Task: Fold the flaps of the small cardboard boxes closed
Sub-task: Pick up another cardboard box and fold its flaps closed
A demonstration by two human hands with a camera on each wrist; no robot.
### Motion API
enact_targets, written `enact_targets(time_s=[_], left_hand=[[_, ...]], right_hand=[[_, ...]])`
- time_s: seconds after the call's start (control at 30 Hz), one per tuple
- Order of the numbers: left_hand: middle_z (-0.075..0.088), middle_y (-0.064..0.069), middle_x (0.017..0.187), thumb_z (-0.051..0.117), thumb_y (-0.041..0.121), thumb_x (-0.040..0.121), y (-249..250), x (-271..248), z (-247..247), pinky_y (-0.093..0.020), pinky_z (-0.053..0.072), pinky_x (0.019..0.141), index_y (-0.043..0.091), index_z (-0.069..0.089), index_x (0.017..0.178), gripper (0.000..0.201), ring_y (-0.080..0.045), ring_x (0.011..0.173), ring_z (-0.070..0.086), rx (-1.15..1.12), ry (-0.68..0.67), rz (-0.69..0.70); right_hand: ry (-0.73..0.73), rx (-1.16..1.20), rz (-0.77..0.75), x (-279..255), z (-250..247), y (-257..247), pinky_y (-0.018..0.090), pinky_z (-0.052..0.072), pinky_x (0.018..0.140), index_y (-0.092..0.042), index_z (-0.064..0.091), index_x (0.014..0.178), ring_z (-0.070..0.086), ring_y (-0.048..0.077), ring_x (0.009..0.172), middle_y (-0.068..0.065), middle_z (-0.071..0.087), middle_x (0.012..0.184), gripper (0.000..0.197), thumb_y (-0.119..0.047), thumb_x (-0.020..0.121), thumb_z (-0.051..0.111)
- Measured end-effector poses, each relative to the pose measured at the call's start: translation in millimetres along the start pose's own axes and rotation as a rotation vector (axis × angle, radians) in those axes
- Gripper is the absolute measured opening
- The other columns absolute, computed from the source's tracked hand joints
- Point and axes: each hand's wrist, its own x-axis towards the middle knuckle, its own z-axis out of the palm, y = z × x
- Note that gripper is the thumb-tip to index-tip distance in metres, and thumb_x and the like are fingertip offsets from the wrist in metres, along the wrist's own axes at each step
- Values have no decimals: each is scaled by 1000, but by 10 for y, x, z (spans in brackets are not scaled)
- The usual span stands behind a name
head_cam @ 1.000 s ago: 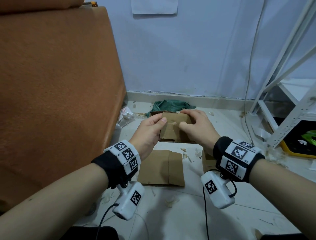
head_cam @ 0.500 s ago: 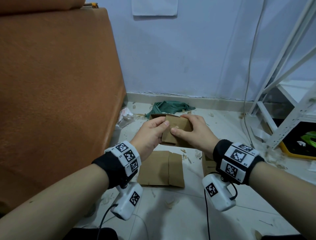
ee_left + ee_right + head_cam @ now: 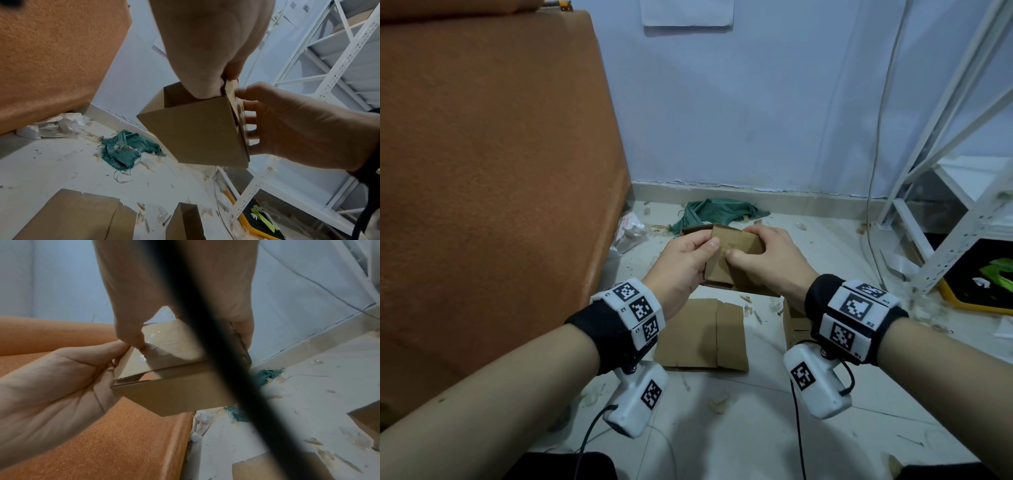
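Note:
I hold a small brown cardboard box [image 3: 736, 245] above the floor between both hands. My left hand [image 3: 688, 257] grips its left end, thumb on top. My right hand [image 3: 767, 260] wraps the right side, its thumb pressing the near face beside the left thumb. In the left wrist view the box [image 3: 195, 133] shows an open far end with a flap standing up. In the right wrist view a flap with clear tape [image 3: 164, 345] lies folded under the right thumb, its serrated edge ending above the box's side wall [image 3: 174, 389]. The right fingers behind the box are hidden.
A flattened cardboard piece [image 3: 702, 335] lies on the tiled floor below my hands, with another small box [image 3: 796, 322] beside it, partly behind my right wrist. An orange mattress [image 3: 500, 171] stands left, a white metal rack [image 3: 945, 212] right, and a green rag [image 3: 719, 212] by the wall.
The right thumb has slid left across the box's near face until it lies next to the left thumb. The box has turned slightly in my hands and stays in the same place.

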Motion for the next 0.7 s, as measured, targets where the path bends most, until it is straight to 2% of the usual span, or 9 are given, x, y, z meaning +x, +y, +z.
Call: enact_targets(time_s=[0.17,0.3,0.47,0.7], left_hand=[[66,-27,110,41,8,104,-39,-3,22,-34,59,76,-6,60,122,30,-28,90,66,-8,10,-14],[66,-28,111,41,8,105,-58,1,20,-36,59,77,-4,62,120,29,-28,90,66,-1,1,-18],[66,-24,107,41,7,104,-45,-3,42,-34,59,70,-4,61,121,29,-25,82,68,12,7,-18],[62,-34,116,40,8,104,-42,6,33,-40,55,81,-6,60,122,29,-32,93,63,41,11,-3]], right_hand=[[18,-37,31,-55,-14,-31,44,47,101,-32,56,127,48,27,119,-1,46,125,82,-66,53,52],[30,-40,36,-88,-9,-49,43,45,103,-30,55,127,47,27,120,-2,45,124,85,-65,50,49],[47,-51,40,-116,-21,-80,40,42,106,-27,55,128,45,26,123,-2,46,126,80,-59,55,51],[55,-35,24,-150,-39,-105,41,42,106,-26,56,130,45,26,124,-2,47,128,79,-57,57,53]])
